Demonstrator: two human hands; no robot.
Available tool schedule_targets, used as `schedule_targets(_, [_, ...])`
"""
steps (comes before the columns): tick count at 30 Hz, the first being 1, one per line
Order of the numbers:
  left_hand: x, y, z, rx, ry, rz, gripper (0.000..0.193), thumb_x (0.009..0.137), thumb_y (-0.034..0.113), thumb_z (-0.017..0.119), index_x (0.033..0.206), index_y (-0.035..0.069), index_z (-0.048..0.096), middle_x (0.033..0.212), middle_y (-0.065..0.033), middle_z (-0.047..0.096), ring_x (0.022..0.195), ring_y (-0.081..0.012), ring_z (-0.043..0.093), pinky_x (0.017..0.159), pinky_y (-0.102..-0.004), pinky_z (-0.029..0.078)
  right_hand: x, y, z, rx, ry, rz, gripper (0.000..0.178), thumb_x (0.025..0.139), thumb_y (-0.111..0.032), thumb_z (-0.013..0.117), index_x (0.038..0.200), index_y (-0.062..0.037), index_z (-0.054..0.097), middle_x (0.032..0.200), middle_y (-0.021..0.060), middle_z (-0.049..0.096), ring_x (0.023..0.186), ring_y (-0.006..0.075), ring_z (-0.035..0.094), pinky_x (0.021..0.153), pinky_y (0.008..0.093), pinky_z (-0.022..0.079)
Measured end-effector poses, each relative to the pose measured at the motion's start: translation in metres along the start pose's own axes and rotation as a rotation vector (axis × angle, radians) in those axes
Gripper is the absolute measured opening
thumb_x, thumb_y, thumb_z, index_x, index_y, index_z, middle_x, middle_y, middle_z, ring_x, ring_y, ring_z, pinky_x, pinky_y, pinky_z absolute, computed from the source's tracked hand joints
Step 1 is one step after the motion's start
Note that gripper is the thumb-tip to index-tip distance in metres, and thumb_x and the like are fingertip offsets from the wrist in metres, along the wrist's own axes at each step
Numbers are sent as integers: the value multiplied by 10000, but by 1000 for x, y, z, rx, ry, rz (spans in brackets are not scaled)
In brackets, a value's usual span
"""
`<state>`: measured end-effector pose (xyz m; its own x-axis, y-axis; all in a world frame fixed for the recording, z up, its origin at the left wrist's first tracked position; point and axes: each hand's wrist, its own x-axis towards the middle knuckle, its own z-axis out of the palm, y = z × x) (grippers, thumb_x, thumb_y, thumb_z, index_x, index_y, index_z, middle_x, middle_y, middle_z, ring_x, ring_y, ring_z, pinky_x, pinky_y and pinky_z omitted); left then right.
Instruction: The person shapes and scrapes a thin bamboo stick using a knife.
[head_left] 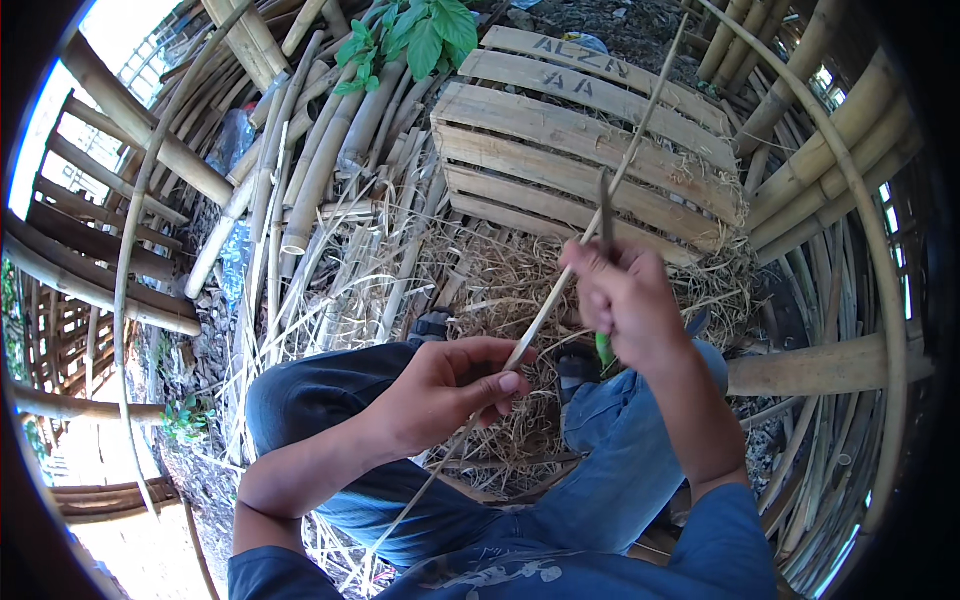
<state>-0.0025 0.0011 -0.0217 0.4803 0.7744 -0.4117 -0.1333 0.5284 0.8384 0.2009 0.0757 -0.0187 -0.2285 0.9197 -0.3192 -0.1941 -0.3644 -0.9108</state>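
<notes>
A long, thin bamboo strip (546,308) runs slantwise from beside my lap up past the wooden crate. My left hand (462,388) is closed round its lower part, thumb on top. In my right hand (630,300) is a knife (606,212) with a dark, narrow blade pointing away from me; a green handle end shows below the fist. The blade lies close beside the strip, and I cannot tell whether it touches. Curly shavings (505,285) cover the ground beneath both hands, between my knees.
A slatted wooden crate (590,140) stands just ahead. Cut bamboo poles (330,170) lie at the left, near a leafy green plant (420,40). A bamboo fence (110,200) rises at the far left, and thick poles (840,150) stand on the right. A bamboo beam (820,368) lies beside my right knee.
</notes>
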Motion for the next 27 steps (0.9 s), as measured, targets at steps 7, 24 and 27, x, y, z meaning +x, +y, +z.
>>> schedule_targets(7, [-2, -1, -3, -80, 48, -24, 280, 954, 118, 508, 1187, -34, 541, 824, -32, 586, 586, -36, 418, 522, -186, 342, 3, -3, -13, 79, 5, -59, 298, 947, -322, 518, 878, -36, 561, 544, -29, 432, 398, 44, 355, 367, 199, 264])
schedule_targets(24, [-6, 5, -2, 158, 159, 127, 259, 949, 115, 516, 1144, -37, 592, 736, -1, 553, 548, -11, 413, 472, -164, 315, -17, 1, 8, -245, -481, 256, 360, 953, -293, 515, 758, 1, 587, 525, -2, 477, 412, 33, 384, 366, 184, 263])
schedule_targets(27, [-6, 6, -1, 168, 159, 119, 259, 949, 121, 516, 1143, -33, 594, 727, 4, 547, 542, -8, 410, 468, -162, 310, -17, -1, 8, -242, -447, 265, 347, 957, -265, 509, 750, 2, 588, 529, -4, 479, 422, 42, 385, 389, 199, 273])
